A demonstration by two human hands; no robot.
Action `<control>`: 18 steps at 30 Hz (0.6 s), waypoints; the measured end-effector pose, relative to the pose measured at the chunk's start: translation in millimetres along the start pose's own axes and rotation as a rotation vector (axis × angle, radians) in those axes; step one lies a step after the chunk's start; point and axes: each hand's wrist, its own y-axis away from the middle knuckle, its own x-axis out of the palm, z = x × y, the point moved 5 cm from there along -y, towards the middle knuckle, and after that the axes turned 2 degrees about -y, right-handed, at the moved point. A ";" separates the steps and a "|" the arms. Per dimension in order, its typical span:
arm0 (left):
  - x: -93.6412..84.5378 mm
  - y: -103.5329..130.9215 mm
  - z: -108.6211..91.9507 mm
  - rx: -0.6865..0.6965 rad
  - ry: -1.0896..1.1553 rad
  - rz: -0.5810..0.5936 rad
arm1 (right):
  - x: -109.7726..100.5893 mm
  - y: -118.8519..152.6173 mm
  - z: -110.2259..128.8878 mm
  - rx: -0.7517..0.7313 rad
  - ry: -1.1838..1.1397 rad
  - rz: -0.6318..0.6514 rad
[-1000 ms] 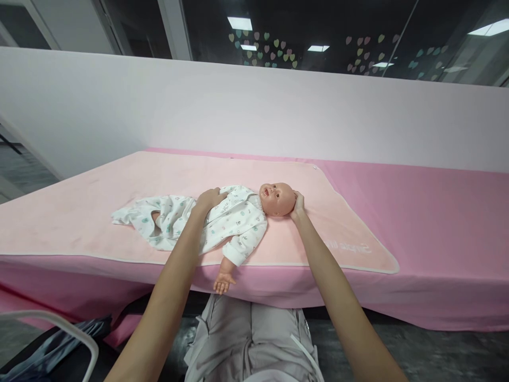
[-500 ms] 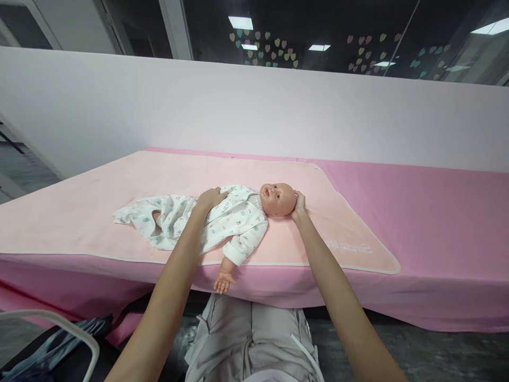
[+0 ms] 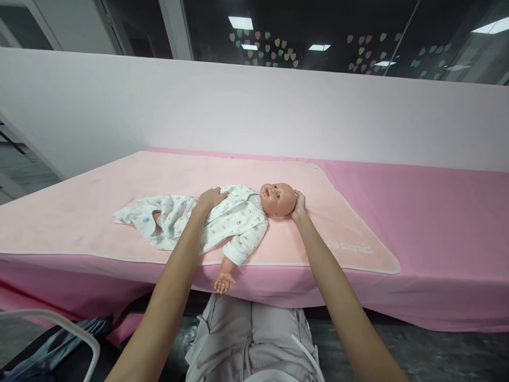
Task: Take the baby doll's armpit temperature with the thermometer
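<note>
A baby doll (image 3: 242,220) lies on its back on the peach mat, its head to the right and its legs to the left. It wears a white, small-patterned sleepsuit (image 3: 228,228). Flat across the doll's belly rests my left hand (image 3: 210,199), fingers stretched out. My right hand (image 3: 300,206) is cupped around the crown of the doll's head (image 3: 280,199), with part of the fingers hidden behind it. The doll's near arm (image 3: 226,273) hangs over the mat's front edge, palm showing. One trouser leg of the suit has an opening with the doll's leg visible.
The peach mat (image 3: 99,175) covers much of a pink-draped table (image 3: 445,228). Behind it rises a white partition (image 3: 254,116). At lower left are a pale curved chair rail (image 3: 75,331) and dark cloth (image 3: 51,347). The table's front edge is close to my legs.
</note>
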 end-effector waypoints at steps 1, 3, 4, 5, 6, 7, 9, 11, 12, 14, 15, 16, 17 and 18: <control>0.5 -0.8 0.5 0.000 0.003 -0.003 | 0.4 0.3 0.0 0.000 -0.005 0.006; 1.6 -2.8 1.6 -0.001 0.006 -0.009 | 0.7 0.6 -0.2 0.004 -0.007 0.012; 2.2 -3.7 2.3 -0.003 0.006 -0.011 | 0.5 0.6 -0.3 0.005 -0.005 0.009; 2.7 -4.6 2.9 -0.005 0.005 -0.012 | 0.1 0.6 -0.4 0.005 -0.001 0.004; 3.2 -5.3 3.4 -0.006 0.004 -0.013 | -0.3 0.5 -0.3 0.002 0.002 -0.003; 3.3 -5.7 3.6 -0.005 0.003 -0.016 | -0.6 0.5 -0.1 -0.003 0.005 -0.009; 3.4 -5.7 3.6 0.002 0.002 -0.018 | -0.8 0.5 0.3 -0.012 0.011 -0.015; 3.1 -4.8 3.1 0.008 0.008 -0.012 | -0.4 0.9 0.5 -0.015 0.012 -0.012; 2.9 -4.2 2.8 0.008 0.014 -0.007 | 0.0 1.1 0.5 -0.013 0.011 -0.008; 2.3 -2.9 2.1 0.002 0.035 0.004 | 0.8 1.2 0.3 -0.010 0.011 0.001; 1.8 -2.2 1.7 -0.004 0.049 0.007 | 1.2 1.1 0.2 -0.010 0.013 0.005; 1.2 -1.5 1.3 -0.012 0.063 0.007 | 1.5 0.8 0.2 -0.013 0.016 0.008; 0.7 -0.9 1.3 -0.023 0.077 0.006 | 1.8 0.3 0.2 -0.019 0.020 0.011; 0.3 -0.5 1.3 -0.032 0.090 0.004 | 2.1 -0.4 0.2 -0.026 0.023 0.015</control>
